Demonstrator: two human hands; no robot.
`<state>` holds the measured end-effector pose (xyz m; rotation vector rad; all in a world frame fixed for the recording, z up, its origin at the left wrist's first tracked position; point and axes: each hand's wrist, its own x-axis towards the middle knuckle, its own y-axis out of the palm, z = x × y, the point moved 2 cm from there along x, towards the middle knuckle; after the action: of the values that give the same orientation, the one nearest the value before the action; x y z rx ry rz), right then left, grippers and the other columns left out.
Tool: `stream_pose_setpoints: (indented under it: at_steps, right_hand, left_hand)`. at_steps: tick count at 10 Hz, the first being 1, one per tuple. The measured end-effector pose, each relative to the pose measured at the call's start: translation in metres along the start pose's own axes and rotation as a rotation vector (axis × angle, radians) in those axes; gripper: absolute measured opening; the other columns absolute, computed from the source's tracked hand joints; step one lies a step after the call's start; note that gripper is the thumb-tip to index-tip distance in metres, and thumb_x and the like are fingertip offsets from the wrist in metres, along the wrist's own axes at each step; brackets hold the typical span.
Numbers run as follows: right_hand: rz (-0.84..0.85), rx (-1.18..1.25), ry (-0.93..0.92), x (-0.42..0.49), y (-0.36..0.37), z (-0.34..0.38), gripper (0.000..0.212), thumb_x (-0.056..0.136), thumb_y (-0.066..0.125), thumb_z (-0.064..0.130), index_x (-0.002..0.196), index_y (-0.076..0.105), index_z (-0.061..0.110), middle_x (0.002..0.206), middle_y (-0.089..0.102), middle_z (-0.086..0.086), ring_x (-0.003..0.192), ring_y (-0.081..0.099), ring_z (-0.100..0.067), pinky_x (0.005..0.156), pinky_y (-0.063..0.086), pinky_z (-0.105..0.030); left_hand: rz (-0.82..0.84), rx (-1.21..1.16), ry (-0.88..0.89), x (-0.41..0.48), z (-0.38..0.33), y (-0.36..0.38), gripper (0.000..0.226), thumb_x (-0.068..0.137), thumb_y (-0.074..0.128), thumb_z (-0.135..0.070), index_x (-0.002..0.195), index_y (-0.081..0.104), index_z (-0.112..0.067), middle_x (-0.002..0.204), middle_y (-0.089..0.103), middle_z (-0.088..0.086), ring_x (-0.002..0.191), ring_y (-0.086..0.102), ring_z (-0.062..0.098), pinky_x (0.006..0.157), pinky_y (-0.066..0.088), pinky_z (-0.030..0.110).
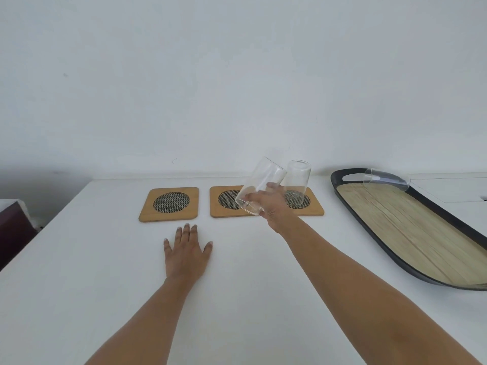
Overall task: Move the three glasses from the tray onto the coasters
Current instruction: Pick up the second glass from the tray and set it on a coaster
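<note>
Three wooden coasters with mesh centres lie in a row: left coaster (169,204), middle coaster (224,202), right coaster (312,206). One clear glass (296,180) stands upside down on the right coaster. My right hand (274,206) grips a second clear glass (259,184), tilted, just above the middle coaster. A third glass (386,179) lies on its side at the far end of the oval tray (369,227). My left hand (187,248) rests flat on the white table (79,272), fingers spread, in front of the left coaster.
The tray, dark-rimmed with a bamboo floor, sits at the right and runs off the frame's edge. A white wall rises right behind the coasters. The table's left edge drops off beside a dark piece of furniture (13,227).
</note>
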<state>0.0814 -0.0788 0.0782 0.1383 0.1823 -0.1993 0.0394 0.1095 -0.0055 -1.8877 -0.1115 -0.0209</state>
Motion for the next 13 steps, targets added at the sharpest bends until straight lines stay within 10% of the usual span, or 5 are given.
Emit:
stream_pose_setpoints:
  at_steps: [13]
  right_hand:
    - [-0.112, -0.389, -0.200, 0.095, 0.043, -0.033, 0.085, 0.072, 0.080, 0.023, 0.141, 0.031, 0.018, 0.141, 0.045, -0.011, 0.128, 0.045, -0.021, 0.095, 0.038, -0.028]
  left_hand:
    - [-0.003, 0.026, 0.001, 0.006, 0.000, 0.005, 0.063, 0.095, 0.027, -0.049, 0.147, 0.016, -0.015, 0.159, 0.014, 0.004, 0.148, 0.006, 0.020, 0.119, 0.003, 0.051]
